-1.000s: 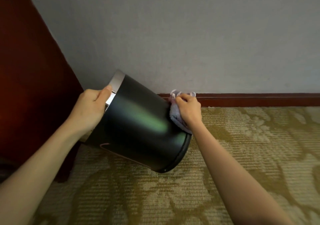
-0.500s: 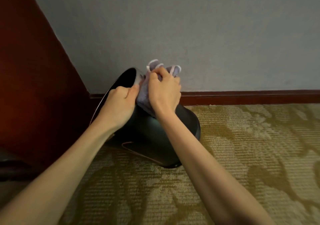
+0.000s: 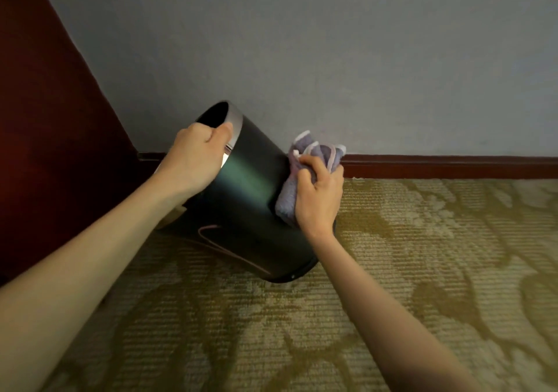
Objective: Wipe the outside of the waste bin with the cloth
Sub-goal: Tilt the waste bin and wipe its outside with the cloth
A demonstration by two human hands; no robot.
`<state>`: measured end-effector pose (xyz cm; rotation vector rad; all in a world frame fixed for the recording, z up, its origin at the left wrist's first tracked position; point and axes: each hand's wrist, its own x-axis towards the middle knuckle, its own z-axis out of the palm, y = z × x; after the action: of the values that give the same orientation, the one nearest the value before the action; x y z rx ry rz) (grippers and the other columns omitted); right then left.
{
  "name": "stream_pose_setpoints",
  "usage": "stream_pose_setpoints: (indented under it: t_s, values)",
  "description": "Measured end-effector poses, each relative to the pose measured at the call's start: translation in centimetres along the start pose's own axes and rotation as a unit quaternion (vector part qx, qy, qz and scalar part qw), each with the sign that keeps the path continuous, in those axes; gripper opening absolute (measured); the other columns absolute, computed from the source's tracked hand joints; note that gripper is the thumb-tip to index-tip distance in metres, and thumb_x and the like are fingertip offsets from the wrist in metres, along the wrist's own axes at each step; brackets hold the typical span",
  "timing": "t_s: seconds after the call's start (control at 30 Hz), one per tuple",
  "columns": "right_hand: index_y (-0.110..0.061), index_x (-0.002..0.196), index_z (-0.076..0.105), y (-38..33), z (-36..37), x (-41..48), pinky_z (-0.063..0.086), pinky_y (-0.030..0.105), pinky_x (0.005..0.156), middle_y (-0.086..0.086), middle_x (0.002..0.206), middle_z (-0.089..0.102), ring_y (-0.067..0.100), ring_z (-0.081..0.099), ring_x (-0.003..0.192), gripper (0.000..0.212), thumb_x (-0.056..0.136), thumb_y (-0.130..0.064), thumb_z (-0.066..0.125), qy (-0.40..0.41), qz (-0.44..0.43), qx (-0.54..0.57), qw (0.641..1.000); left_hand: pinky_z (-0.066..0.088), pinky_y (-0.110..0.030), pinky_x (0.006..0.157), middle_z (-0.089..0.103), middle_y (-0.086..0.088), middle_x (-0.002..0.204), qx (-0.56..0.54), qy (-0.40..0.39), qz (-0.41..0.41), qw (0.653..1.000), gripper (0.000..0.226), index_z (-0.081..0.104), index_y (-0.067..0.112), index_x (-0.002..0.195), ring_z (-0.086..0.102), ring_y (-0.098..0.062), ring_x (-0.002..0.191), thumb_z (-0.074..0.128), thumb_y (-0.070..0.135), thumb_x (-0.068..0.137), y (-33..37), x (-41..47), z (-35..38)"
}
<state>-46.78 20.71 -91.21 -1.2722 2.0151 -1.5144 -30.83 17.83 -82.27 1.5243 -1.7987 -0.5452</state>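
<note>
A black round waste bin point(image 3: 241, 198) with a silver rim band is tilted to the left, its base edge down on the carpet. My left hand point(image 3: 196, 156) grips the rim, thumb over the silver band. My right hand point(image 3: 317, 195) holds a bunched lilac cloth point(image 3: 290, 192) and presses it against the bin's right side wall, near the middle of its height. The far side of the bin is hidden.
A dark red wooden furniture panel point(image 3: 54, 138) stands close on the left. The grey wall point(image 3: 332, 59) and a red-brown skirting board point(image 3: 453, 167) run just behind the bin. Patterned beige carpet point(image 3: 422, 271) spreads to the right and front.
My right hand has brought the cloth from the bin's rim down its right side wall. The bin has turned, so its mouth now faces up-left. My left hand keeps its grip on the rim.
</note>
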Motion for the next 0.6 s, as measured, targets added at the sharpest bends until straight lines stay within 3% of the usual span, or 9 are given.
stream_pose_setpoints:
  t_s: [0.27,0.4,0.6]
  values:
    - [-0.023,0.101,0.070,7.1,-2.9,0.1,0.046,0.042,0.088,0.015,0.112,0.051,0.033,0.052,0.099,0.045,0.078,-0.044,0.039,0.021,0.103,-0.093,0.990,0.030,-0.035,0.057,0.045,-0.007,0.050,-0.014,-0.008,-0.035,0.999,0.057,0.038,0.008,0.047,0.046,-0.026,0.054,0.039,0.035,0.097,1.1,-0.3,0.7]
    - [-0.022,0.101,0.068,8.8,-3.3,-0.9,0.045,0.045,0.091,0.015,0.116,0.048,0.036,0.051,0.102,0.026,0.089,-0.034,0.049,0.040,0.157,-0.085,0.983,0.032,-0.033,0.055,0.046,-0.005,0.056,-0.002,-0.037,-0.021,0.999,0.053,0.038,0.014,0.050,0.046,-0.018,0.055,0.037,0.039,0.097,2.3,-1.1,1.7]
    - [-0.026,0.094,0.066,9.8,-5.2,-2.0,0.046,0.040,0.085,0.010,0.107,0.048,0.027,0.052,0.093,0.020,0.093,-0.031,0.047,0.007,0.171,-0.057,0.984,0.028,-0.028,0.047,0.041,-0.003,0.049,-0.022,-0.064,0.006,0.998,0.052,0.038,0.012,0.049,0.041,-0.017,0.047,0.044,0.035,0.095,4.2,-2.2,2.7]
